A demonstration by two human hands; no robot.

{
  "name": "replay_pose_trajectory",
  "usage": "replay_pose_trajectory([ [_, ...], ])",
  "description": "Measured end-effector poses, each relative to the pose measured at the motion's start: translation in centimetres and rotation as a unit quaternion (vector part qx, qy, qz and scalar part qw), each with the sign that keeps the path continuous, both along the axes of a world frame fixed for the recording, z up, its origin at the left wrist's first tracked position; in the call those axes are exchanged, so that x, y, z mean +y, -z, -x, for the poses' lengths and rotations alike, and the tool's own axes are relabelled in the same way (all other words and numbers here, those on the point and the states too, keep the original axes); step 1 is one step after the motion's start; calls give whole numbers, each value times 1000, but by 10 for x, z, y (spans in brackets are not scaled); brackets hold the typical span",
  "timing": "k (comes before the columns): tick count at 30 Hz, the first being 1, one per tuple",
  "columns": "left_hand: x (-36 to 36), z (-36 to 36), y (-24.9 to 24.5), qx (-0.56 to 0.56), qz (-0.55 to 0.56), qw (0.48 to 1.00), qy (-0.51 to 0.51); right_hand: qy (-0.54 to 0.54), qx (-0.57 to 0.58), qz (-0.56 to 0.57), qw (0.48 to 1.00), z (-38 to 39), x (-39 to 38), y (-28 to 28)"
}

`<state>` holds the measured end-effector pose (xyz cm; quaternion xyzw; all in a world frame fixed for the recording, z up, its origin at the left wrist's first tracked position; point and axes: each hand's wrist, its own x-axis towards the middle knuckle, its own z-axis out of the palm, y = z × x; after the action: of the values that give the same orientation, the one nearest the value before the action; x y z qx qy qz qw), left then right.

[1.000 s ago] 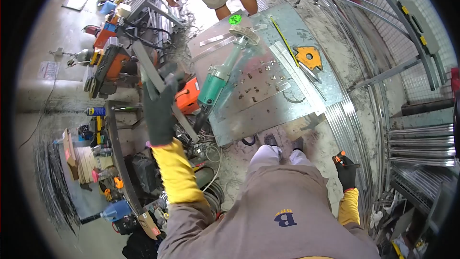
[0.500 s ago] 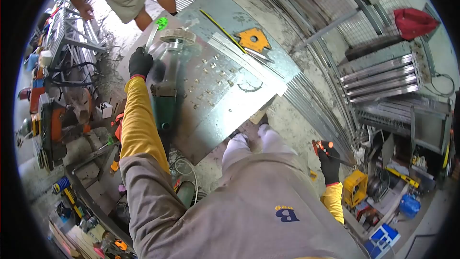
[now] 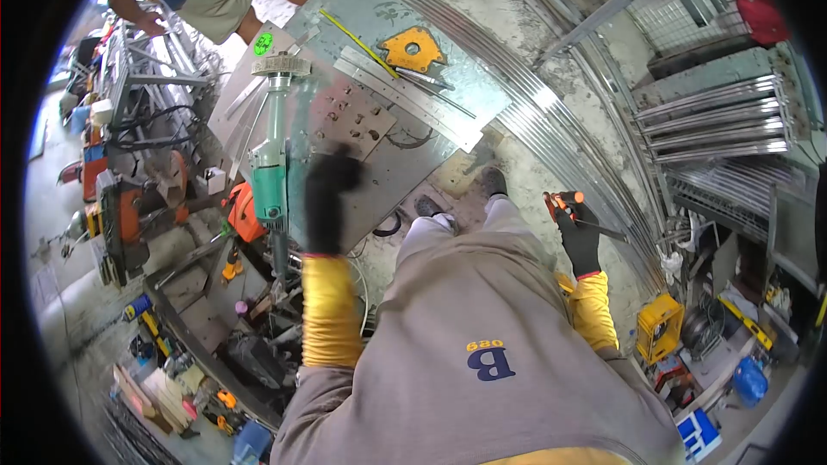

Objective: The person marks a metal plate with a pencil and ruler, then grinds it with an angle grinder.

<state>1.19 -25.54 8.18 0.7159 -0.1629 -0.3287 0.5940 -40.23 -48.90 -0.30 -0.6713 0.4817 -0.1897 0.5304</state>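
Blurring veils left hand [image 3: 331, 200]; right hand [image 3: 580, 239] grips orange tool [image 3: 562, 200].

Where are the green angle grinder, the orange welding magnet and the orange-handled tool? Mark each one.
green angle grinder [image 3: 270, 179]: head view, on its green motor body.
orange welding magnet [image 3: 396, 54]: head view, on the flat plate beside its hole.
orange-handled tool [image 3: 562, 199]: head view, on the orange grip above the right hand [image 3: 579, 238].

Metal sheet [image 3: 405, 164], grinder [image 3: 271, 155], orange magnet [image 3: 412, 49], perhaps screws [image 3: 353, 116]
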Motion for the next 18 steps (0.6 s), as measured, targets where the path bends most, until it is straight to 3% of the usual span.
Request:
replay_pose_trajectory([
  [1,-13,40,23,85,-4,993,78,-10,6,-29,1000,0,-12,8],
  [2,-22,81,56,-21,-94,982,165,-20,13,-57,998,1,-23,16],
  [3,-48,118,44,322,-67,944,32,-30,25,-82,996,2,-36,22],
  [4,-60,144,62,371,-42,927,23,-40,38,-105,993,4,-49,28],
  [6,-77,165,106,504,34,863,-20,-73,-42,-77,993,5,-71,39],
  [8,-104,173,110,481,45,868,-119,-96,-52,-44,993,9,-90,45],
  [10,-118,162,111,462,86,875,-115,-120,-62,-6,991,10,-107,49],
  [12,-122,160,121,446,130,879,-104,-114,-16,-45,992,18,-117,46],
  [14,-123,155,155,423,55,889,-168,-88,23,-113,989,25,-122,43],
  [15,-131,159,138,383,17,897,-220,-95,-13,-105,990,28,-122,48],
  [16,-132,160,131,376,23,899,-223,-101,-49,-100,989,29,-121,54],
  [18,-129,165,119,257,-31,938,-230,-98,-78,-86,988,29,-118,60],
])
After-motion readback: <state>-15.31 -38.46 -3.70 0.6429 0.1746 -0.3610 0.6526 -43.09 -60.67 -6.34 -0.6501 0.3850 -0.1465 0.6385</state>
